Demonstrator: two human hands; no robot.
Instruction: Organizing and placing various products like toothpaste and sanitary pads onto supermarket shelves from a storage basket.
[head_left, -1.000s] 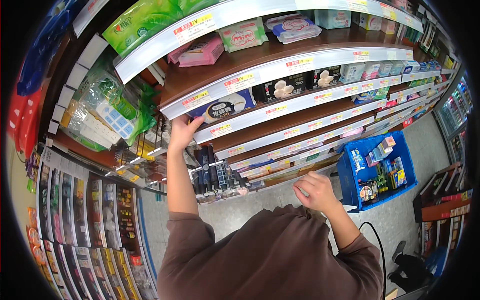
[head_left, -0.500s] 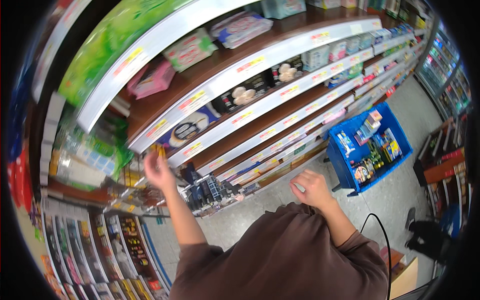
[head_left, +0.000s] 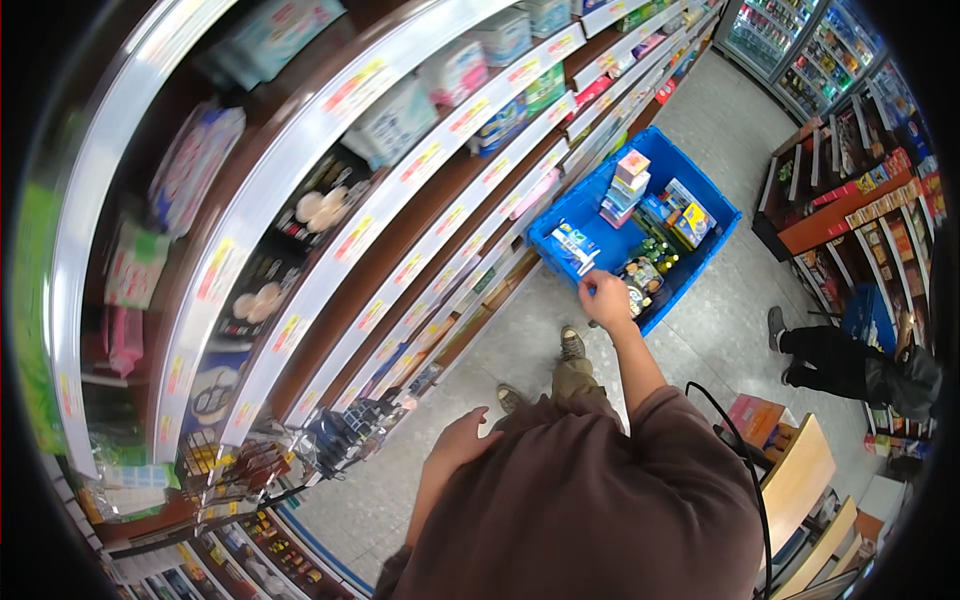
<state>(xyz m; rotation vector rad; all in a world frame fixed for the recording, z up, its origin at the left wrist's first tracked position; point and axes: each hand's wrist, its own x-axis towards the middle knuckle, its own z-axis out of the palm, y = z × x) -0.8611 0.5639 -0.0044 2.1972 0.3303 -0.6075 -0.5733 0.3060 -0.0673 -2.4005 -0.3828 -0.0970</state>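
My right hand (head_left: 610, 298) reaches forward with its fingers curled, over the near rim of a blue bin (head_left: 553, 258). Whether it grips that rim or a small thing is hidden by the hand. Inside the bin lie a stack of small boxes (head_left: 627, 187), a white-and-blue pack (head_left: 573, 250), a yellow box (head_left: 694, 224), several dark bottles (head_left: 657, 253) and a round-patterned package (head_left: 643, 283). My left hand (head_left: 460, 440) hangs beside my brown shirt, holding nothing, thumb apart from the fingers.
Long shelves (head_left: 400, 205) with packs and price labels run along the left. At the right are another shelf (head_left: 850, 210) and a person in dark trousers (head_left: 835, 345). Drink coolers (head_left: 800, 45) stand at the far end. Wooden panels (head_left: 797, 480) and a black cable (head_left: 745, 440) are near my right side.
My view has turned right. The left hand has come away from the shelf down to my side, and the right hand has stretched out to the bin's near rim.
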